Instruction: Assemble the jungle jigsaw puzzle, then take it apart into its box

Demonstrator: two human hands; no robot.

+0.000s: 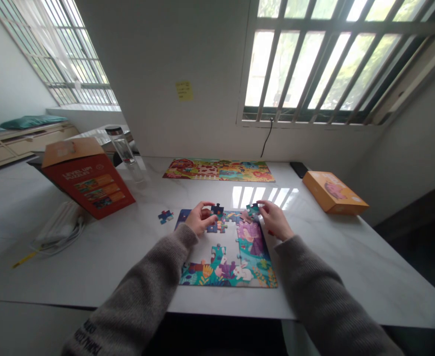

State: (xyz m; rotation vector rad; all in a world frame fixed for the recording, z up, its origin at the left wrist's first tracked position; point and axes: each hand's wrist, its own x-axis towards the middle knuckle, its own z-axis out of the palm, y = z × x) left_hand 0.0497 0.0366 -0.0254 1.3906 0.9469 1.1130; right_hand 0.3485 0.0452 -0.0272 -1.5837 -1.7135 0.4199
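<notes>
A partly assembled jigsaw puzzle [252, 242] lies flat on the white marbled table, its middle open down to a pale backing. Over its upper left part is my left hand [201, 217], its fingers closed on a dark blue puzzle piece [217, 209]. At the upper right corner my right hand [275, 220] pinches a teal puzzle piece [253, 209] between thumb and finger. A pinkish piece [245, 216] shows just below that one. One loose blue and red puzzle piece [166, 216] rests to the left of the puzzle, apart from it.
Two finished puzzle panels [219, 170] lie along the wall. A red puzzle box [91, 180] stands at left, near a glass bottle [121, 145] and a white power strip with cable [63, 225]. An orange box [334, 193] and a black phone-like object [298, 170] are at right.
</notes>
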